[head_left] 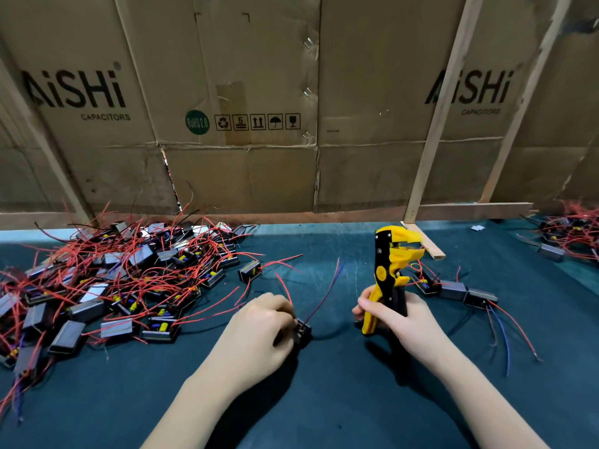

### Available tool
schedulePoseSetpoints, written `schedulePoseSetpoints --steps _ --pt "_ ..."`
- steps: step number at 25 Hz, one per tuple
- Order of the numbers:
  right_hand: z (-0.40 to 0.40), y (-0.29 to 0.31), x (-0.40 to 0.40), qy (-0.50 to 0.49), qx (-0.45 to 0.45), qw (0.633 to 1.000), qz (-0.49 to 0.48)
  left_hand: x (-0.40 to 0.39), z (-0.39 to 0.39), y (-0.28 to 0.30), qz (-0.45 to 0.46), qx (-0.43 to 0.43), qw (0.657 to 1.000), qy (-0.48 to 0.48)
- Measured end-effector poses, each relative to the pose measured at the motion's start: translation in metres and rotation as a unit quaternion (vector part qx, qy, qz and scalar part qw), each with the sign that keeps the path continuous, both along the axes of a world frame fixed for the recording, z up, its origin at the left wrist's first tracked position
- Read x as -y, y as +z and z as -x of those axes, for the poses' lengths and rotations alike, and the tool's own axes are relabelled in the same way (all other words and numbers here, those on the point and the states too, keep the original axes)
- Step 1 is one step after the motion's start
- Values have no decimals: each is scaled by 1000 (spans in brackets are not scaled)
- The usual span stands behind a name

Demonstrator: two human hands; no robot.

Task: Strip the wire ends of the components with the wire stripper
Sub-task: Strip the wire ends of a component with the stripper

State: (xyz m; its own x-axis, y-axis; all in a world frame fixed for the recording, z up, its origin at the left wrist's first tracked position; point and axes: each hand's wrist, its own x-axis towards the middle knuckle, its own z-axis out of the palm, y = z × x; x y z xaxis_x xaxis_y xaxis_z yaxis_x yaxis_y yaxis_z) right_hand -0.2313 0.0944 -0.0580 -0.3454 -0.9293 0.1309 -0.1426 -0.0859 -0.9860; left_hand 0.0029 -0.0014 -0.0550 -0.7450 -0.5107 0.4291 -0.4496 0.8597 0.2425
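Observation:
My left hand point(259, 328) grips a small black component point(302, 331) on the green mat; its red and blue wires point(327, 291) rise up and to the right. My right hand point(402, 319) holds the yellow and black wire stripper point(390, 273) upright by its handles, jaws at the top pointing right. The stripper's jaws stand apart from the wires, to their right, with nothing between them.
A large pile of black components with red wires point(113, 283) covers the mat's left side. Three components point(453, 290) lie in a row right of the stripper. Another pile point(573, 234) sits far right. A cardboard wall point(259, 108) and wooden slats point(444, 124) close the back.

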Motion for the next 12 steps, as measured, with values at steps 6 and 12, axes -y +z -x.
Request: schedulePoseSetpoints --steps 6,12 --pt "0 0 2 -23 28 999 6 0 -1 3 -81 -81 992 61" --pt "3 1 2 -24 18 999 -15 -8 8 -3 -142 -190 954 182"
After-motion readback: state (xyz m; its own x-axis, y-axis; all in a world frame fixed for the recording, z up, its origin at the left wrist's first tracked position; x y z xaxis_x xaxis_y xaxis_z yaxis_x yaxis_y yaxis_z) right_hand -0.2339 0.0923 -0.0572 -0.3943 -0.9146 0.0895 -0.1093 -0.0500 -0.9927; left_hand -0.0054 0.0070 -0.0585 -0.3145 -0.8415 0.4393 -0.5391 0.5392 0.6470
